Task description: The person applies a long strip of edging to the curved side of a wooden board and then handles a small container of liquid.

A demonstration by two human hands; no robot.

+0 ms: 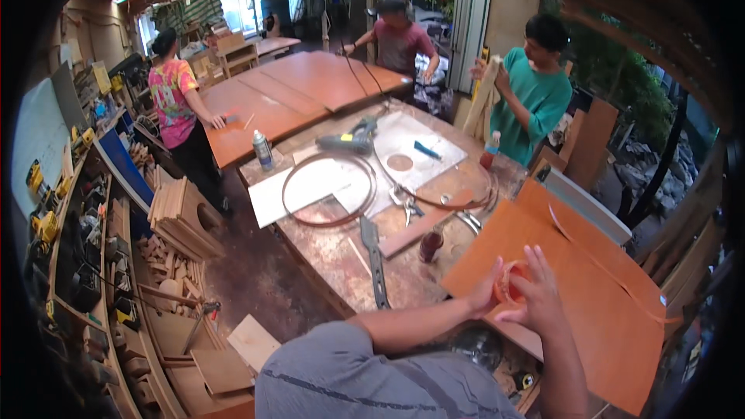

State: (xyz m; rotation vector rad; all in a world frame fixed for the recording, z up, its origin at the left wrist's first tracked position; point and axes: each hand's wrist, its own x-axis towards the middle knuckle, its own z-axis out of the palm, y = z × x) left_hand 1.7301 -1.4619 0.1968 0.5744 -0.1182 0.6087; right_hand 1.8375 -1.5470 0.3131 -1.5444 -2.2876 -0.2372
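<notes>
Both hands close on a small roll of orange edge-banding tape (pixel 512 283): the left hand (pixel 485 291) cups its near side with thumb and fingers curled, and the right hand (pixel 537 289) wraps over the far side with fingers bent around the rim. The roll sits just above an orange laminated board (pixel 590 302) that lies across the right end of the work surface (pixel 341 264). A thin strip of banding (pixel 632 283) trails from the roll across the board toward its far edge. Risk one: the loose strip may kink or twist if the roll is turned while the strip lies slack, since nothing pins it down. Risk two: the roll may slip from the hands, because the grasp is on its curved rim only. Risk three: the board overhangs the surface on the near side and may tip if pressed there. A small dark-red jar (pixel 431 246) stands near the board's left corner and could be knocked over by the left forearm. A long metal bar (pixel 374 252) and pliers (pixel 403 203) lie beyond it, well apart from the hands. Three other persons work at the far boards.
</notes>
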